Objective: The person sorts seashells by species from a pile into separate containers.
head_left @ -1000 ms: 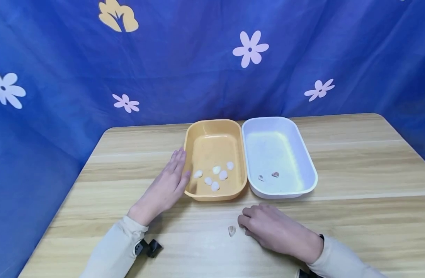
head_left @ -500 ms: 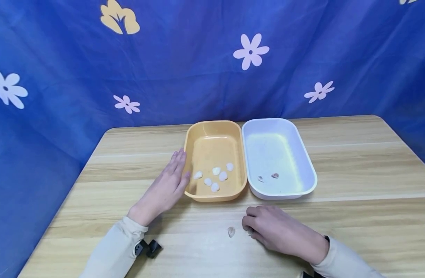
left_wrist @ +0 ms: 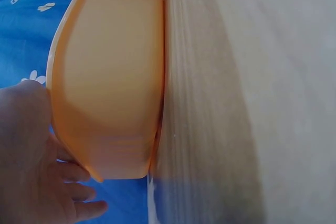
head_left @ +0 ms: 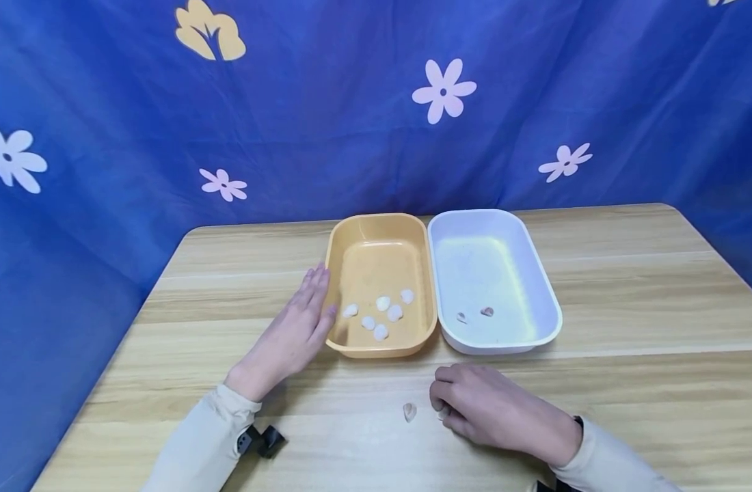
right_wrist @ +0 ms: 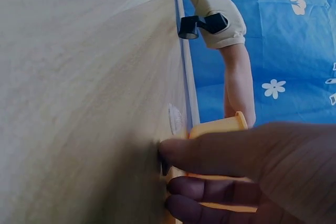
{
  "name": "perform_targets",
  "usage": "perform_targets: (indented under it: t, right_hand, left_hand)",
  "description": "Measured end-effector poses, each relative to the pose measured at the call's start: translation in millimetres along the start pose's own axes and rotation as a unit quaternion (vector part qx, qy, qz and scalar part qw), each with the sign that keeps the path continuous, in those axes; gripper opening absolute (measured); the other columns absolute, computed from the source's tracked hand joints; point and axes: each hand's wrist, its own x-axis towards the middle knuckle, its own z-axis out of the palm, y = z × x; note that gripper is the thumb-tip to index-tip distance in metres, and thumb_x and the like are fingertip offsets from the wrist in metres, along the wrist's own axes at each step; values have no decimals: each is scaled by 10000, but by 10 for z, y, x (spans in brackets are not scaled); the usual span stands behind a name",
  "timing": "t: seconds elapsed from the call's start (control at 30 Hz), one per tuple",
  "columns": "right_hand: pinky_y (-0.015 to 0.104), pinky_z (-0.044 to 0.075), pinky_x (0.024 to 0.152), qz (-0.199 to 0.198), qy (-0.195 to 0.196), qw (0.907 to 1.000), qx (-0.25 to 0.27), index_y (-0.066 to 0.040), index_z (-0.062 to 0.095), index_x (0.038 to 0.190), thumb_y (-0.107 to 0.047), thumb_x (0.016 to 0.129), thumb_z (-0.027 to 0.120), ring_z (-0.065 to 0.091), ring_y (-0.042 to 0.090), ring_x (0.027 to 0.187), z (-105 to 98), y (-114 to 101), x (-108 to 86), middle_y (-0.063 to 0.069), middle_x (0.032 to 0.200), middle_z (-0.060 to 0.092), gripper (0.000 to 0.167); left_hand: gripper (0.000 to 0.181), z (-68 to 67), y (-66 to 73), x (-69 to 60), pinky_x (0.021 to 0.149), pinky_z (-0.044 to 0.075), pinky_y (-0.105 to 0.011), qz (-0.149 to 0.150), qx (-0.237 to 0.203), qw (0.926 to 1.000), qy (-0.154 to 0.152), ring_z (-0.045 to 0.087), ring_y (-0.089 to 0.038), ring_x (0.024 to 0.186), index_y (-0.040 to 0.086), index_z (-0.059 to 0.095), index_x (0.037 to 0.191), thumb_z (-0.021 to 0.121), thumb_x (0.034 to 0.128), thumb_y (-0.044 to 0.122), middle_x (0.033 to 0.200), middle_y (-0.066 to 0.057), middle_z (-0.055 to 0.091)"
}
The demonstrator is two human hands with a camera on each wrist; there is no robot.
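Observation:
My left hand (head_left: 292, 321) rests with straight fingers along the left rim of an orange tray (head_left: 385, 222); the left wrist view shows the thumb at the rim of the tray (left_wrist: 113, 72). Several whitish shells (head_left: 381, 331) lie inside it. Low over the table's front, my right hand (head_left: 487, 406) has curled fingers and pinches a small shell (head_left: 442, 414), mostly hidden by the fingertips. Left of that hand, a brownish shell (head_left: 409, 411) lies on the wood, visible too in the right wrist view as a ribbed pale shell (right_wrist: 175, 119).
A white tray (head_left: 548, 301) stands against the orange one on its right, with two small brownish shells (head_left: 487, 311) in it. Both stand on a wooden table (head_left: 647, 294). Behind hangs a blue flowered cloth (head_left: 327, 102).
My right hand has shifted slightly to the right, the pinched shell moving with it and showing more at the fingertips. My left hand and both trays have stayed in place.

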Motion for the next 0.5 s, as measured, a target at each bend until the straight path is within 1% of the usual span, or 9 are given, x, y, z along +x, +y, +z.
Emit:
perform_targets:
  t: [0.07,0.17,0.3,0.5]
  right_hand:
    - [174,412,563,151,-33,9998,90,-190,593,726,-90,763,739,441,12,646,-14,-3,-1,-144,727,454,181]
    - [186,432,575,272,-88,9994,187,-189,633,730,-99,746,760,461,7,654,-11,-9,-14,-148,737,485,156]
    - [181,418,562,256,-7,9995,161,-189,624,694,-89,725,750,460,11,646,8,-23,-18,-151,715,484,164]
    - [177,383,534,228,143,9996,-10,-198,572,647,-88,701,735,424,15,614,9,-20,7,-151,685,446,204]
  left_hand:
    - [595,0,2,-3,1176,156,-523,24,5,10000,57,57,-348,1463,-81,134,1503,342,1052,247,1585,-225,92]
    - [593,12,6,-18,1173,160,-526,50,8,10000,50,65,-356,1461,-87,136,1501,345,1052,239,1584,-230,96]
    - [595,26,5,-32,1172,162,-529,69,6,10000,42,71,-362,1459,-94,136,1497,352,1051,234,1580,-239,100]
    - [598,6,-1,-16,1174,159,-524,62,-2,9999,112,69,-353,1461,-91,132,1498,354,1051,238,1584,-226,83]
